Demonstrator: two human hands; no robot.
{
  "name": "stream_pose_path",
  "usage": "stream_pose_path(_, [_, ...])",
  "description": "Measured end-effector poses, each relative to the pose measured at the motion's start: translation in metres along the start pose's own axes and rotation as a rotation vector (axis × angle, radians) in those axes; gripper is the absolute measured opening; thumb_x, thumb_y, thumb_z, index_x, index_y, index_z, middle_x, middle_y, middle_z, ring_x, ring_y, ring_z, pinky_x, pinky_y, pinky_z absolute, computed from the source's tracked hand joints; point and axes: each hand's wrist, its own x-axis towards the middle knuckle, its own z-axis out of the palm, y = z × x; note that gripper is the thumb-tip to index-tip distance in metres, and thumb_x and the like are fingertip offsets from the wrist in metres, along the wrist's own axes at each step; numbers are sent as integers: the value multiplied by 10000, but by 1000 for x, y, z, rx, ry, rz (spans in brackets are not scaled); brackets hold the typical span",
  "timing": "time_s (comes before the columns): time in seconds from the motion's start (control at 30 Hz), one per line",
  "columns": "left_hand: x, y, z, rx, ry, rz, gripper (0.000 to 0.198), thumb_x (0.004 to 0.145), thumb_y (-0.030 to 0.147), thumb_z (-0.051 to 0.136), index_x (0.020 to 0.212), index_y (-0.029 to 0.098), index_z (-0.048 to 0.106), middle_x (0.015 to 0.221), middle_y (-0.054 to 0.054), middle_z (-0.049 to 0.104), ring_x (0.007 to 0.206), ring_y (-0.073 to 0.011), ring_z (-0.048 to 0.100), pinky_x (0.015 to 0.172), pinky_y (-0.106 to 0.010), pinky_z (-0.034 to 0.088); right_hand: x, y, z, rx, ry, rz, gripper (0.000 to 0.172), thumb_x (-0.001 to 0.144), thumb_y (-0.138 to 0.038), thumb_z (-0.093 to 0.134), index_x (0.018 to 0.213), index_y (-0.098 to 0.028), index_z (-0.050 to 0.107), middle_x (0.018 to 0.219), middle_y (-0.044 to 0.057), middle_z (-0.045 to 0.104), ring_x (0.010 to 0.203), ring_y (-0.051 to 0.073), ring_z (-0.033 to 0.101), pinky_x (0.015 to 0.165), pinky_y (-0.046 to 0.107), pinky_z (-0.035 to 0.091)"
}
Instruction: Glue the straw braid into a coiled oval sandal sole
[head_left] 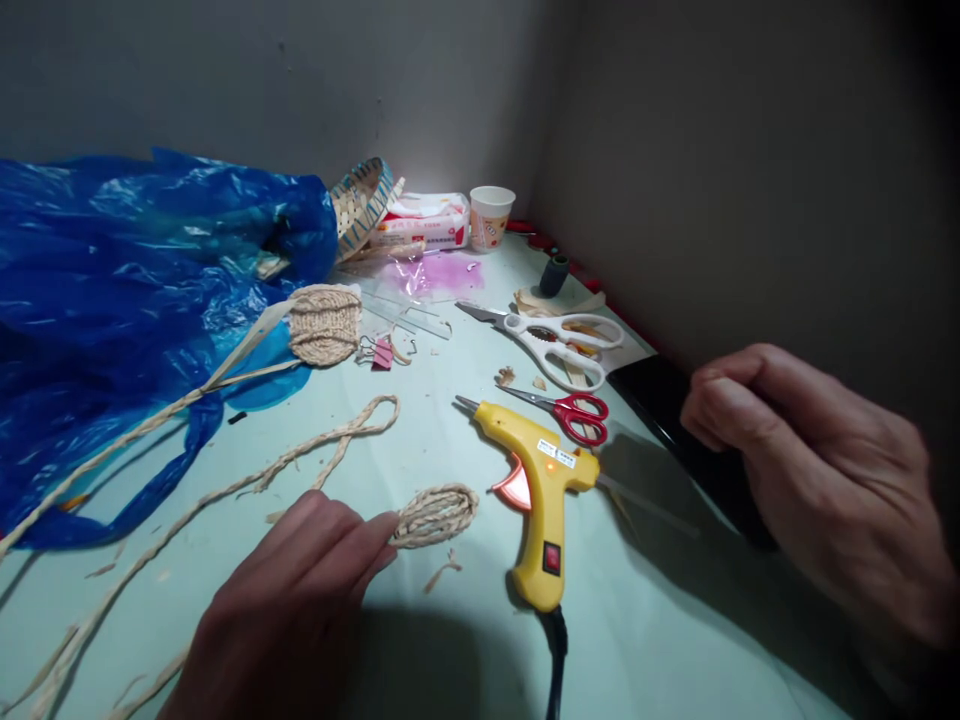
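cord (225, 490) is trailing at eight o'clock; left hand (300, 570) is pinching a fibre coil (437, 515) near six; a lit glue gun (544, 480) is lying at five, and brushing its nozzle (466, 404) could scorch the coil; right hand (817, 460) is hovering near three, fingers closed, contents unclear.

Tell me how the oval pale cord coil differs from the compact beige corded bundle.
The oval pale cord coil has open gaps between its strands; the compact beige corded bundle looks dense. The left hand grips the coil's end, while the bundle lies by the blue plastic bag. Both look straw-coloured and corded.
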Motion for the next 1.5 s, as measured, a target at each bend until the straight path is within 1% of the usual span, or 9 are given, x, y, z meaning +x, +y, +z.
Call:
stream_pose_path(0.27, [-6,2,2,-76,-22,-20,432,908,60,406,1219,282,609,733,23,593,642,-127,554,631,-239,454,-3,8,-5,37,-110,-76,423,942,-410,550,579,-233,425,531,-51,334,451,115,278,381,263,217])
stream_pose_path(0.5, [-3,-4,6,-44,-4,70,323,921,62,454,1121,218,654,762,-3,558,675,-149,509,653,-268,446,5,0,-8,-113,-177,-244,144,939,-369,571,928,-286,688,739,-25,700,594,135,640,503,219,448])
stream_pose_path(0.63, [-2,-5,8,-49,-8,98,306,932,82,465,1135,219,649,764,-6,544,674,-161,485,615,-284,404,7,-10,-5,-180,-168,-317,180,975,-322,505,991,-274,677,883,-5,763,666,142,695,584,240,496])
stream_pose_path(0.8, [-2,-6,10,-56,-21,90,261,941,85,466,1086,172,665,762,-15,531,691,-168,472,623,-307,395,11,-14,-2,-337,-42,-418,149,942,-380,591,915,-248,654,761,-8,736,510,143,623,483,278,444])
stream_pose_path(0.93, [-3,-9,10,-82,-10,82,243,944,108,485,1074,184,675,751,-14,541,692,-170,487,607,-301,399,-1,-36,11,-215,-300,-610,285,973,-167,401,1189,-221,579,1104,91,717,968,231,689,797,340,544])
stream_pose_path(1.0, [-3,-10,10,-97,-6,101,254,941,120,493,1103,196,673,741,-9,538,679,-168,488,597,-294,405,-13,-50,20,-150,-522,-759,400,980,-111,275,1224,-211,576,1098,90,746,1046,234,677,928,358,521])
stream_pose_path(1.07, [-2,-11,10,-93,-17,118,269,940,123,495,1135,202,664,738,-7,533,669,-167,485,590,-290,407,-26,-59,27,-149,-554,-830,438,962,-68,268,1281,-140,559,1150,134,742,1166,251,639,1046,395,457])
stream_pose_path(1.27, [2,-9,9,-22,-35,134,238,945,118,486,1103,183,651,736,-5,534,666,-168,510,603,-286,424,-42,-53,32,-226,-624,-830,460,935,-87,310,1357,22,458,1294,256,644,1313,345,519,1091,543,402])
stream_pose_path(1.5, [3,-8,4,2,-66,136,297,955,134,470,1204,206,616,724,16,532,673,-153,550,571,-240,420,-33,-50,42,-84,-568,-724,439,920,-85,368,1327,-182,500,1158,147,737,1135,332,643,978,525,492])
